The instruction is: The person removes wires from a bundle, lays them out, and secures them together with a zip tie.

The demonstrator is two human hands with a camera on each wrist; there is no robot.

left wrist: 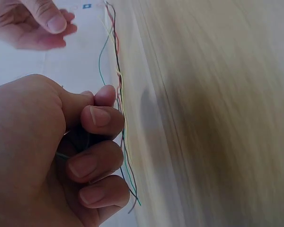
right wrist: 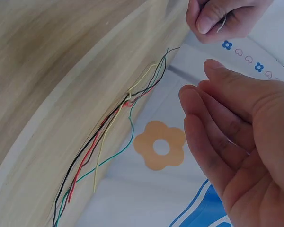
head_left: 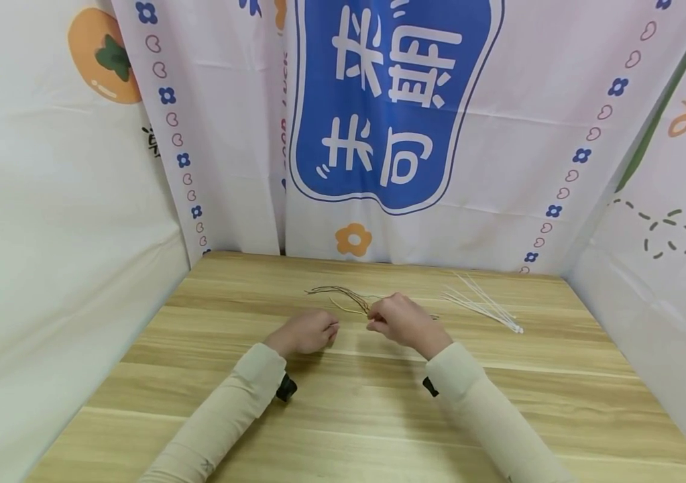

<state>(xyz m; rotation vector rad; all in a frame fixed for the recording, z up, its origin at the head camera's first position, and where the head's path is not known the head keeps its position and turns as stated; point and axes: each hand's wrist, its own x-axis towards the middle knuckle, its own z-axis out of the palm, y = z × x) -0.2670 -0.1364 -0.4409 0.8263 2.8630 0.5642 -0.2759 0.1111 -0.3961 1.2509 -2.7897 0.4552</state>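
A bundle of thin black, red, yellow, green and brown wires (head_left: 351,294) (right wrist: 104,124) lies on the table, twisted together near its middle. My left hand (head_left: 312,331) (left wrist: 97,146) is in front of the bundle and to its left, fingers curled, pinching a thin pale strand (right wrist: 222,23). Most of that strand is hidden in the fist. My right hand (head_left: 402,322) (right wrist: 236,127) hovers near the bundle's right part. In the right wrist view its fingers bend loosely, the thumb apart from them, and I see nothing gripped.
Several white zip ties (head_left: 481,305) lie fanned out on the wooden table (head_left: 367,416), right of the right hand. A printed white cloth (head_left: 234,134) hangs behind the table, with more cloth on both sides.
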